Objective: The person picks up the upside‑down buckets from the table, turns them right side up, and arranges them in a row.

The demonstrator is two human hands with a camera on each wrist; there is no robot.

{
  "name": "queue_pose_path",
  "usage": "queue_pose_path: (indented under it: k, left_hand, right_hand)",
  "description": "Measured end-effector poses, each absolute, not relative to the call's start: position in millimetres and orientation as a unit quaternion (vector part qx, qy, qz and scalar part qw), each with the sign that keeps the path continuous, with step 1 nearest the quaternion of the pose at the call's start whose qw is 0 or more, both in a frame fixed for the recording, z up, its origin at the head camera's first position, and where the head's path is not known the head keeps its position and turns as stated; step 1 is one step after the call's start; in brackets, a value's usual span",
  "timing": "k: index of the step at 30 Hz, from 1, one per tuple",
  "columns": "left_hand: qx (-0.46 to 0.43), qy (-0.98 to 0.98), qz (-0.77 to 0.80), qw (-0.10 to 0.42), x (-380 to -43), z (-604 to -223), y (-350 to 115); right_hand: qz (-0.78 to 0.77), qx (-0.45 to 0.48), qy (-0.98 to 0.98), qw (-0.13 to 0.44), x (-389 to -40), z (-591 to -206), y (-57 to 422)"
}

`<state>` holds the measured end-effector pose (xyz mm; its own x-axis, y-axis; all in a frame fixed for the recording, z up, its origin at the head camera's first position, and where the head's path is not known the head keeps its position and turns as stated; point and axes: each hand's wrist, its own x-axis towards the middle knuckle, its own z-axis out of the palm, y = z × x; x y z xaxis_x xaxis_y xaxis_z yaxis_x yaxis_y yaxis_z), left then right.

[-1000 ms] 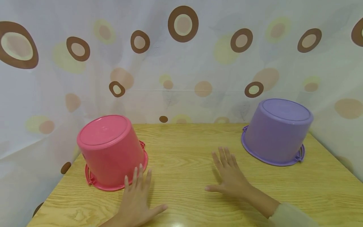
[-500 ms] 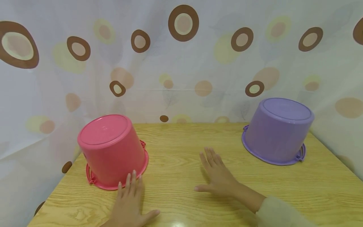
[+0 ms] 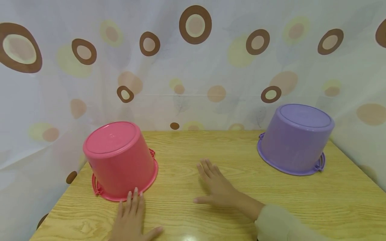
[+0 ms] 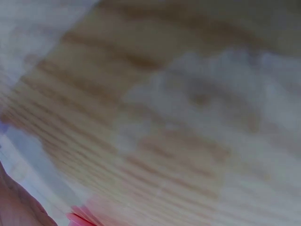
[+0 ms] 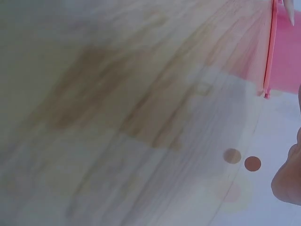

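Note:
A pink bucket (image 3: 120, 170) stands upside down on the left of the wooden table, its handle lying at the rim. My left hand (image 3: 129, 219) is just in front of it, fingers straight and spread. Its fingertips overlap the bucket's near rim in the head view; whether they touch it I cannot tell. My right hand (image 3: 219, 188) is over the middle of the table, palm down, fingers extended and thumb apart, holding nothing. Farther right and back, a purple bucket (image 3: 295, 144) also stands upside down. Part of the pink bucket (image 5: 288, 52) shows in the right wrist view.
The wood-grained table (image 3: 187, 160) reaches back to a white curtain (image 3: 169, 67) with brown and yellow circles, which also hangs along both sides. A pale sleeve (image 3: 280, 222) covers my right forearm. Both wrist views mostly show blurred tabletop.
My right hand has moved left across the table, away from the purple bucket. My left hand has slid slightly left and toward me. Both buckets stay where they were.

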<state>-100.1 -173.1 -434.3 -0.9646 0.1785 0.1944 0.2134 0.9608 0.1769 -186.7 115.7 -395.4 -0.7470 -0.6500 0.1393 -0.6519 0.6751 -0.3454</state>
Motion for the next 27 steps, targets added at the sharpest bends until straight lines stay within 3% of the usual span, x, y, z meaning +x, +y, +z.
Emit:
queue_pose_path:
  k: [9, 16, 27]
  left_hand:
    - [-0.068, -0.988, -0.128, 0.049, -99, -439, -188]
    - [-0.054, -0.99, -0.098, 0.084, -95, -447, -197]
    - [-0.026, -0.992, -0.112, 0.054, -95, -449, -206]
  right_hand:
    - [0.179, 0.371, -0.911, -0.02, -191, -397, 90]
    - [0.174, 0.377, -0.909, -0.042, -198, -398, 71]
    - [0.139, 0.396, -0.905, -0.067, -208, -403, 37]
